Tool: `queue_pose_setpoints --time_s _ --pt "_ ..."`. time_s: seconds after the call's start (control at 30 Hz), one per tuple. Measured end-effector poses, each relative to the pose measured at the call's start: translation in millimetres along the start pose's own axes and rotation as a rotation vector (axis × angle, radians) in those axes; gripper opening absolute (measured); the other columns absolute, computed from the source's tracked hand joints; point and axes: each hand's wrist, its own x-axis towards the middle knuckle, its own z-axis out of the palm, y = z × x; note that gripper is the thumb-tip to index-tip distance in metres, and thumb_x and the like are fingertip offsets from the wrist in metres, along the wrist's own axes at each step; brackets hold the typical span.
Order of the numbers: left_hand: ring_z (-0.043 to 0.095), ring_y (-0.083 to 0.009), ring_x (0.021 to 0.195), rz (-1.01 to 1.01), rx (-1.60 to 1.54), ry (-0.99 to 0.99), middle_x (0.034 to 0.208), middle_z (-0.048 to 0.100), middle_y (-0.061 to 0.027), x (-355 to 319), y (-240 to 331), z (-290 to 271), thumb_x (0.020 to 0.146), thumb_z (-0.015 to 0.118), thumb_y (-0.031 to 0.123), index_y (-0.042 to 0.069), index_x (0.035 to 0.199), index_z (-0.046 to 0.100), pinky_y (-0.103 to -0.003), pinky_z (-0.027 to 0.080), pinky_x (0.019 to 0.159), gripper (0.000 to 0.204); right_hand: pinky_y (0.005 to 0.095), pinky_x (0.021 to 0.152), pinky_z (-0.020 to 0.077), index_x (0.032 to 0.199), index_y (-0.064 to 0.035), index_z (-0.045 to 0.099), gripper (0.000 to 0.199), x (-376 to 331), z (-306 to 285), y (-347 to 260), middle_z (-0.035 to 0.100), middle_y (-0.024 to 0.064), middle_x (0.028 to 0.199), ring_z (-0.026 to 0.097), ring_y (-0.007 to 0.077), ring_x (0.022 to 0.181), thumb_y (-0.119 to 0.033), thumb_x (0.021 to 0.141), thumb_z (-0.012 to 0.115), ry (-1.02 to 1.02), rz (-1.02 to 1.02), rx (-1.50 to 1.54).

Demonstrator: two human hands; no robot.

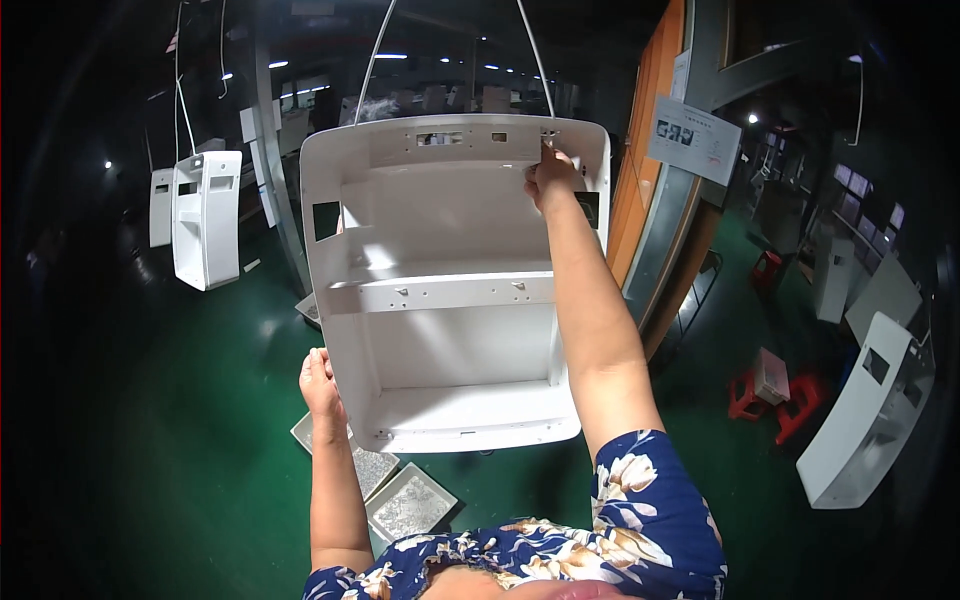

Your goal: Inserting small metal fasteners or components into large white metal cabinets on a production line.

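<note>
A large white cabinet shell [445, 292] hangs before me from two cords, its open side with two compartments facing me. Up at its top right corner is my right hand [552, 178], its fingers curled and one finger reaching to a small slot in the top rim. Whatever those fingers pinch is too small to make out. My left hand [321, 388] is closed beside the shell's lower left edge, fingertips pressed together. Part of that hand lies against or behind the edge; what it holds, if anything, is hidden.
Similar white shells hang at left [205, 222] and right [868, 415]. Below stand grey trays of small parts [412, 500]. Red stools [800, 405] support a box [771, 376] at right. A post with a posted sheet [695, 137] rises beside an orange panel [648, 150].
</note>
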Motion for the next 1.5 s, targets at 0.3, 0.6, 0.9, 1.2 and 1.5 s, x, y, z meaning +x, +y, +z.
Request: queue_pose_setpoints --time_s 0.3,0.6,0.9,1.2,1.5 --pt "0.028 -0.0013 0.039 -0.053 -0.103 0.008 0.055 0.036 0.006 7.2 -4.7 -6.3 0.09 0.043 0.024 0.006 0.08 0.051 -0.015 0.022 0.034 0.021 0.0205 0.033 0.0196 0.07 -0.0075 0.045 0.034 -53.3 6.5 29.7 0.037 0.001 0.053 0.033 0.0102 0.041 -0.036 0.087 0.037 -0.177 0.23 0.498" --pt "0.026 -0.004 0.04 -0.083 -0.264 0.093 0.055 0.034 0.0028 -8.3 -0.3 -2.4 0.09 0.037 0.036 0.011 0.067 0.038 -0.017 0.019 0.033 0.035 0.0166 0.035 0.0177 0.086 -0.0002 0.048 0.012 -88.2 108.9 63.2 0.04 0.0007 0.063 0.028 0.0053 0.046 -0.004 0.079 0.039 -0.642 0.549 0.191" --pt "0.025 -0.0015 0.044 0.176 0.159 -0.121 0.051 0.031 0.0078 -30.7 6.1 1.7 0.077 0.064 0.029 0.013 0.055 0.03 -0.019 0.02 0.039 0.043 0.0321 0.076 0.0454 0.089 -0.0061 0.063 0.028 -122.9 183.2 111.7 0.06 0.0143 0.094 0.058 0.027 0.086 -0.026 0.074 0.051 -1.043 -0.579 -1.694" --pt "0.023 -0.0027 0.051 0.231 0.645 -0.039 0.052 0.025 0.0064 -41.0 13.8 5.3 0.067 0.057 0.001 0.01 0.055 0.025 -0.019 0.022 0.043 0.035 0.0287 0.043 0.0351 0.068 -0.0034 0.052 0.015 -137.6 157.4 87.6 0.046 0.0035 0.053 0.038 0.0119 0.042 -0.012 0.077 0.044 -1.093 0.053 -0.898" --pt "0.024 -0.0029 0.051 0.234 0.609 -0.11 0.054 0.026 0.0062 -31.4 7.8 18.6 0.063 0.052 -0.002 0.01 0.056 0.024 -0.02 0.023 0.043 0.031 0.0157 0.033 0.0205 0.089 -0.0016 0.051 0.022 -52.4 -17.1 -7.6 0.042 0.0024 0.065 0.031 0.0048 0.044 -0.021 0.08 0.044 -0.655 0.417 0.182"
